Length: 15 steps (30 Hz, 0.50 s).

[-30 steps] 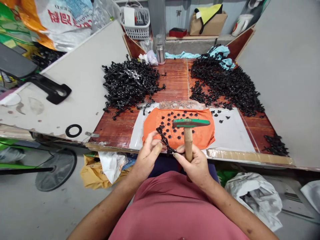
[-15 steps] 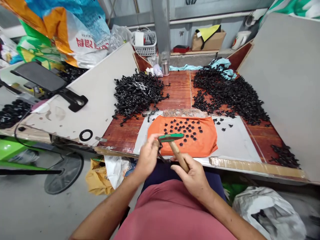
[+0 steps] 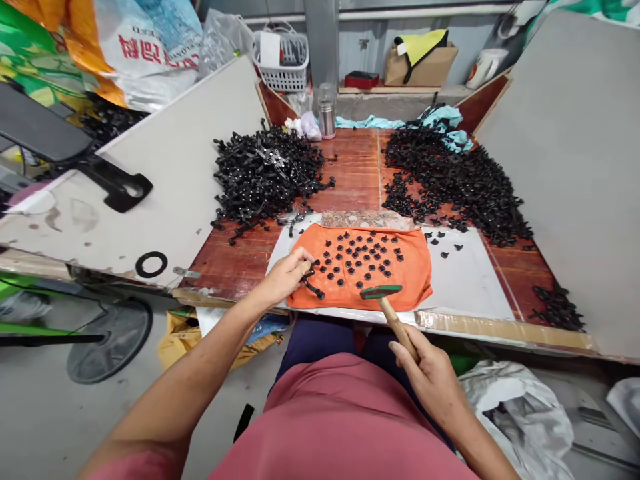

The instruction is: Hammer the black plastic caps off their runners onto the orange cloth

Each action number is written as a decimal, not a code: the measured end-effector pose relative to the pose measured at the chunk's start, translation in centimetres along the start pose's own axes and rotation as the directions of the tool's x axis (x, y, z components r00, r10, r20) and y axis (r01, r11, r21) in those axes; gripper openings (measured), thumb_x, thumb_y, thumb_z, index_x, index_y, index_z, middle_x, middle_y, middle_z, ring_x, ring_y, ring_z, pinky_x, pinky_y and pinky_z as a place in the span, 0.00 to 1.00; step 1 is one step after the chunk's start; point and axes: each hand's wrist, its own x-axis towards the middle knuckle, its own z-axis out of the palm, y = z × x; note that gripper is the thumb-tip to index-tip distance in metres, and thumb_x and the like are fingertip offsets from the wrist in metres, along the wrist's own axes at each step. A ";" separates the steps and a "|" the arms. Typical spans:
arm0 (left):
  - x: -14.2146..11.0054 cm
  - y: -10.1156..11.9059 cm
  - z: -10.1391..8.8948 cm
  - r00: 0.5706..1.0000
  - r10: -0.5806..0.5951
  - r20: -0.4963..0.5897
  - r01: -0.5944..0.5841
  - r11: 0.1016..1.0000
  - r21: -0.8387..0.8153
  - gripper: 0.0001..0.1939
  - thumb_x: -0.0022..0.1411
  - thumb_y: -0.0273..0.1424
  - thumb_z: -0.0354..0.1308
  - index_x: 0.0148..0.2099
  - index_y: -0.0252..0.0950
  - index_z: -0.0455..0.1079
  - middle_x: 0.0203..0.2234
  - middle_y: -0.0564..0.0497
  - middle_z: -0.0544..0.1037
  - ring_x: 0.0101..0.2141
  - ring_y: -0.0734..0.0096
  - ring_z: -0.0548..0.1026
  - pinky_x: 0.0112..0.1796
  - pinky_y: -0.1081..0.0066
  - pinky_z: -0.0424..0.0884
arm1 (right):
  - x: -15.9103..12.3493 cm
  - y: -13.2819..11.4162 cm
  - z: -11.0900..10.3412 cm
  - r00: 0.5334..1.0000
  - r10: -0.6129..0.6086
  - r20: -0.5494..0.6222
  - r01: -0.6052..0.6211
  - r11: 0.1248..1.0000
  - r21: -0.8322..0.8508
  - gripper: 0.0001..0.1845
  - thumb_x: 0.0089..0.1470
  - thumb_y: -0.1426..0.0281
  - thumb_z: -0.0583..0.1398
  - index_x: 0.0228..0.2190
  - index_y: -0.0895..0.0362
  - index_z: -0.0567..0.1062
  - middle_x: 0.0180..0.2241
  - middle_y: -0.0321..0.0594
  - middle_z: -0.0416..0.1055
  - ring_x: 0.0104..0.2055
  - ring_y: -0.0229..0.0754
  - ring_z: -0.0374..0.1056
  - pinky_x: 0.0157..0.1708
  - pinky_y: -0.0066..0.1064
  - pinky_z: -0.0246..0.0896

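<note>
My right hand (image 3: 427,360) is wrapped round the wooden handle of a hammer (image 3: 395,319), whose green head hangs over the front edge of an orange cloth (image 3: 423,267). At the cloth's left side, my left hand (image 3: 286,277) pinches a slim black plastic part (image 3: 313,288) with round knobs, its lower end near the cloth. Across the cloth stand many small black round pieces (image 3: 367,257), spaced apart with stems up. Under the cloth lies a white sheet (image 3: 465,267).
A heap of black strip parts (image 3: 270,173) lies at the left and a larger heap of small black parts (image 3: 460,177) at the right. White panels (image 3: 565,147) wall both sides. A metal-and-glass bottle (image 3: 327,119) and a white basket (image 3: 285,67) stand behind.
My hands have moved apart: the left one to the left, onto the cloth with the black part, and the right one to the right with the hammer. The view has shifted slightly.
</note>
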 end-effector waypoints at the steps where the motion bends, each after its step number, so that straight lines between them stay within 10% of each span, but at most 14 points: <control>1: 0.0 0.0 0.0 1.000 -0.018 0.023 0.019 1.000 -0.013 0.12 0.64 0.42 0.54 0.43 0.38 0.65 0.20 0.62 0.59 0.17 0.79 0.54 0.20 0.77 0.51 | 0.0 0.0 0.1 1.000 -0.002 0.003 0.002 1.000 -0.010 0.24 0.69 0.56 0.55 0.59 0.55 0.73 0.26 0.31 0.69 0.27 0.38 0.66 0.30 0.26 0.62; 15: 0.7 0.2 0.5 0.996 -0.056 0.063 0.043 0.982 0.183 0.06 0.67 0.36 0.48 0.41 0.40 0.62 0.16 0.63 0.59 0.15 0.75 0.57 0.19 0.75 0.52 | 0.4 -0.9 0.4 0.999 -0.024 0.029 0.026 0.998 -0.055 0.22 0.70 0.58 0.55 0.58 0.54 0.74 0.27 0.32 0.74 0.27 0.38 0.68 0.30 0.25 0.63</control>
